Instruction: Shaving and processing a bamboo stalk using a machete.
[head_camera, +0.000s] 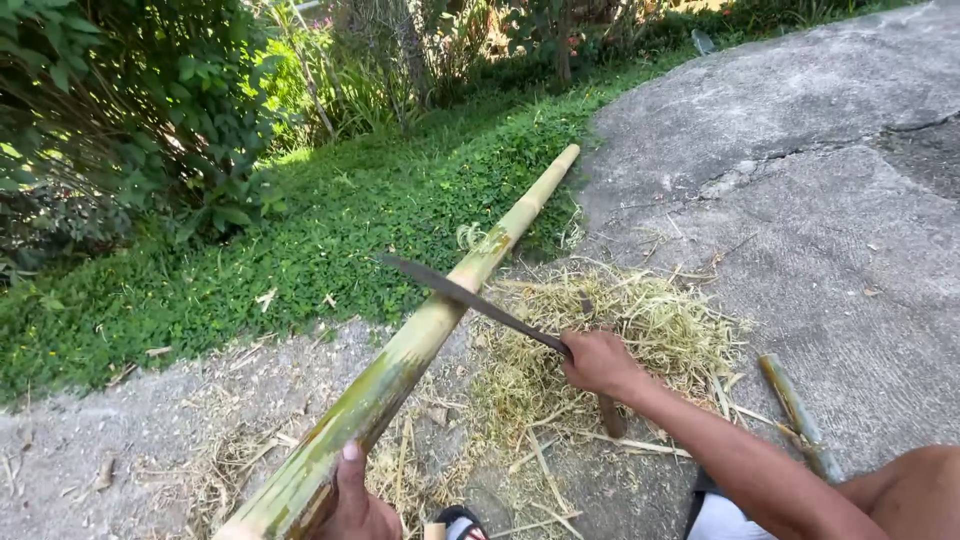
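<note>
A long, pale green-and-yellow bamboo pole (440, 315) lies slanted across the scene, its far end out over the green ground-cover plants (330, 220) and its near end raised toward the person. The left hand (355, 505) cups that near end from below, thumb pressed up against the stalk, which seems to keep the pole lifted and steady. The right hand (600, 362), to the right of the pole, is clenched around the handle of a long, dark, slightly curved metal blade (465, 297). The blade reaches leftward and lies across the pole's upper surface about midway along, its edge angled as if to shave the skin rather than chop. Just right of the pole, under the right hand, a heap of dry straw-coloured bamboo shavings (640, 320) spreads over the grey cracked concrete ground (820, 200). Farther right of the pole, well apart from it, a short cut piece of green bamboo (795, 410) lies on the concrete.
</note>
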